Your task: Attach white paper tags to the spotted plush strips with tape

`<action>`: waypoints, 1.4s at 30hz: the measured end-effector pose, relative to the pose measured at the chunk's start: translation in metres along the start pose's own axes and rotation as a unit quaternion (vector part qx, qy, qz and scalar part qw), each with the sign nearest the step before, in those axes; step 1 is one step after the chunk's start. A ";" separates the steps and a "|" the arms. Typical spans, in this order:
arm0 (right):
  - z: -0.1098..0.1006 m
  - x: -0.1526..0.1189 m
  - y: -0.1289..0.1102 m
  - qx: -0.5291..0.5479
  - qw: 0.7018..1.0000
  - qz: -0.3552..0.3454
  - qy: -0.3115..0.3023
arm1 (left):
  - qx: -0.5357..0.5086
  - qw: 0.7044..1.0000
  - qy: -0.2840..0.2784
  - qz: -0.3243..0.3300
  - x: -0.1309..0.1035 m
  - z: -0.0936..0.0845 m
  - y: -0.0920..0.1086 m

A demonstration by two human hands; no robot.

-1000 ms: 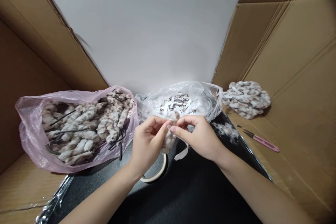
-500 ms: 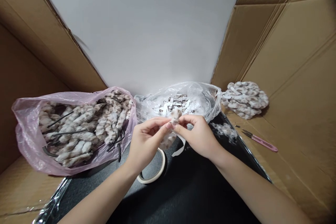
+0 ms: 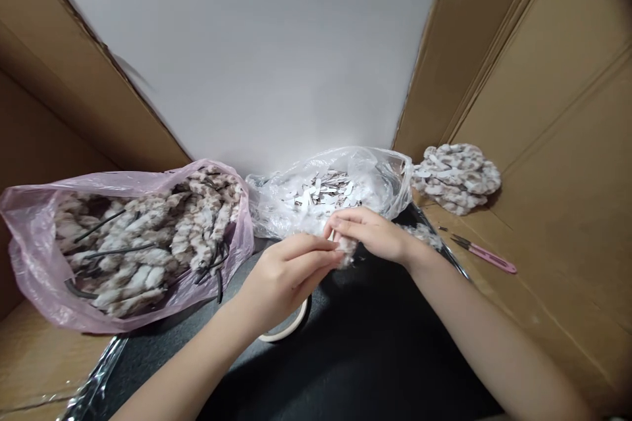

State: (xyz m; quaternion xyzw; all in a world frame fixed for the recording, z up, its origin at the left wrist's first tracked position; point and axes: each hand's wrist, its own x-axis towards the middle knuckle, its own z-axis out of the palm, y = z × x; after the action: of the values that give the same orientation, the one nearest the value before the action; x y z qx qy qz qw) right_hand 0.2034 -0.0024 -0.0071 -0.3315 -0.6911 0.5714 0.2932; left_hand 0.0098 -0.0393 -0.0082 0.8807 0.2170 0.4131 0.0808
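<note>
I have both hands near the centre of the frame, brought together over a small furry piece (image 3: 347, 252) in whitish brown. The right hand (image 3: 371, 231) arches over it from above, its fingers clamped on the fur. The left hand (image 3: 284, 274) comes in from the lower left, its fingers lying close together with the tips against the piece; its thumb is hidden from me (so I cannot tell whether that side grips or merely touches).

Below the left hand, partly covered by it, a pale ring (image 3: 294, 327) lies on the black desk (image 3: 375, 348). At the left of the frame I see an open pink plastic bag (image 3: 34, 263) packed with furry strands (image 3: 141, 227), some black cords (image 3: 123, 250) among them. Just beyond the hands sits a clear plastic bag (image 3: 266, 214) holding white tags (image 3: 320, 192). Loose fluff (image 3: 425, 235) lies right of the right hand. Farther right, pink-handled snips (image 3: 491, 258) rest on cardboard (image 3: 538, 322), with a furry bundle (image 3: 461, 177) above them in the frame.
</note>
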 end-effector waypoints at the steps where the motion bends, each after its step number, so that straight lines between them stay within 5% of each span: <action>1: 0.002 0.002 0.004 0.038 0.998 0.028 -0.035 | 0.011 1.000 -0.005 0.015 0.000 0.000 0.000; 6: 0.005 0.004 0.010 0.158 0.972 0.118 -0.129 | -0.019 0.998 -0.040 -0.037 -0.003 -0.001 0.003; 9: 0.006 0.003 0.009 0.202 0.969 0.126 -0.070 | -0.006 0.997 -0.051 -0.057 -0.007 0.001 0.001; 15: 0.012 0.001 0.006 0.194 0.976 0.058 0.083 | 0.146 0.984 -0.016 0.099 -0.005 0.001 -0.009; 19: 0.011 -0.002 0.002 0.148 0.981 0.020 0.121 | 0.162 0.982 -0.007 0.100 -0.003 0.002 -0.010; 26: 0.019 -0.005 -0.006 0.068 0.976 -0.039 0.205 | 0.026 0.998 0.053 -0.034 -0.007 0.010 -0.015; 31: 0.029 -0.007 -0.010 0.045 0.967 -0.058 0.245 | -0.092 0.976 0.122 -0.153 -0.011 0.014 -0.016; 35: 0.031 -0.009 -0.011 0.029 0.964 -0.078 0.254 | -0.091 0.958 0.158 -0.220 -0.007 0.014 -0.013; 42: 0.032 -0.011 -0.014 0.018 0.971 -0.084 0.223 | -0.237 0.903 0.078 -0.350 -0.006 0.017 -0.015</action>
State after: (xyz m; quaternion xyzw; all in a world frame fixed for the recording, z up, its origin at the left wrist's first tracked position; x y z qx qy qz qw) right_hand 0.1836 -0.0323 0.0005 -0.3858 -0.6235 0.4686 0.4928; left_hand 0.0146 -0.0275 -0.0278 0.6683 0.4125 0.4645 0.4091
